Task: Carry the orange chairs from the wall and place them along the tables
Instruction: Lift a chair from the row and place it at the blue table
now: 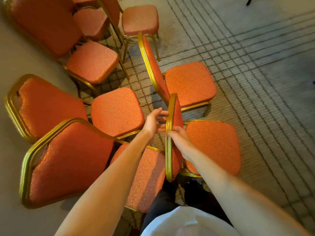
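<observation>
Head view, looking steeply down past both forearms. Grips the nearest orange chair (213, 145) by the gold frame at the top of its backrest, right hand (179, 134) wrapped round the rail, fingers curled over the edge-on back. Reaches in with the left hand (153, 121), fingers straight and loosely spread, just beside the same rail on its other side; cannot tell whether touching it. Chair placed on the patterned carpet (255, 65), seat pointing right, a little out from the pale wall (10, 62). Judged as the start of a lift rather than a carry: gripped, but not visibly raised. Beyond it, a second chair (189, 82) standing out on the carpet too, seat pointing the same way. Nearer the wall, several more chairs (117, 111) packed close, backs toward the wall, seats nearly touching, the ones at the upper left somewhat blurred. No tables anywhere in view and no chair seen set along one, so nothing finished that can be confirmed here. Left to do, by this look: seemingly most of the job, one chair after another, beginning with the one in hand. A dark leg (249, 2) at the top edge, too cropped to name. As for containers: no box, bin, crate or trolley to be seen, hence no contents to report.
</observation>
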`<state>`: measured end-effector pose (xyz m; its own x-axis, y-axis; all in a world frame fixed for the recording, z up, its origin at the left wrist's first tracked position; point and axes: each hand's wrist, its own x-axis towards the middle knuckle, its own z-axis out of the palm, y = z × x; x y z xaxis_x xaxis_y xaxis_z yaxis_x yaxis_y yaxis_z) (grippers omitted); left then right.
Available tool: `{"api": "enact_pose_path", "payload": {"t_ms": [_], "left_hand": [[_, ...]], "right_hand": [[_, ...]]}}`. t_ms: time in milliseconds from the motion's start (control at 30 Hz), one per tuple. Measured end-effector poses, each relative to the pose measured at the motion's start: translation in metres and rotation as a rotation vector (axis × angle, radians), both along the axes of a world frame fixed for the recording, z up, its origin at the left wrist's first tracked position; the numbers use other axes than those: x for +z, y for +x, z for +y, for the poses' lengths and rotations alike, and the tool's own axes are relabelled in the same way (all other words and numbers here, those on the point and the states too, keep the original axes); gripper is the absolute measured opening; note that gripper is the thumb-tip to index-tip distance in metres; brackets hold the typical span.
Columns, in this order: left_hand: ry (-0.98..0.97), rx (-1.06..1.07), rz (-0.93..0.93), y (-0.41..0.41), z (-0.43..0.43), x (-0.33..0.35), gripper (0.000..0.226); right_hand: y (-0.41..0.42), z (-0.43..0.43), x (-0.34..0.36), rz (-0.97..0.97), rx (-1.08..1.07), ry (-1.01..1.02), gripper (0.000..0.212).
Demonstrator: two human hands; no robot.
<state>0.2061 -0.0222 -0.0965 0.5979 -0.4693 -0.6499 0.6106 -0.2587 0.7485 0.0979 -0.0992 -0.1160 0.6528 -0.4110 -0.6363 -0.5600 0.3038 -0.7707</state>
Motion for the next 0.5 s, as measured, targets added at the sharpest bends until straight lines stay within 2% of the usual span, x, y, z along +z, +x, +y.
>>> {"api": "enact_pose_path", "payload": {"t_ms": [267, 367, 500], "left_hand": [[-0.132, -0.129, 0.033, -0.036, -0.059, 0.029, 0.027], [-0.143, -0.228, -0.056, -0.06, -0.095, 0.039, 0.025], [-0.138, -0.386, -0.305, -0.095, -0.145, 0.045, 0.048]], "right_hand": [[-0.046, -0.043, 0.018, -0.063, -0.236, -0.141, 0.028], [-0.071, -0.066, 0.029, -0.058, -0.365, -0.215, 0.027], [-0.107, -0.104, 0.039, -0.06, -0.461, -0.332, 0.021]]}}
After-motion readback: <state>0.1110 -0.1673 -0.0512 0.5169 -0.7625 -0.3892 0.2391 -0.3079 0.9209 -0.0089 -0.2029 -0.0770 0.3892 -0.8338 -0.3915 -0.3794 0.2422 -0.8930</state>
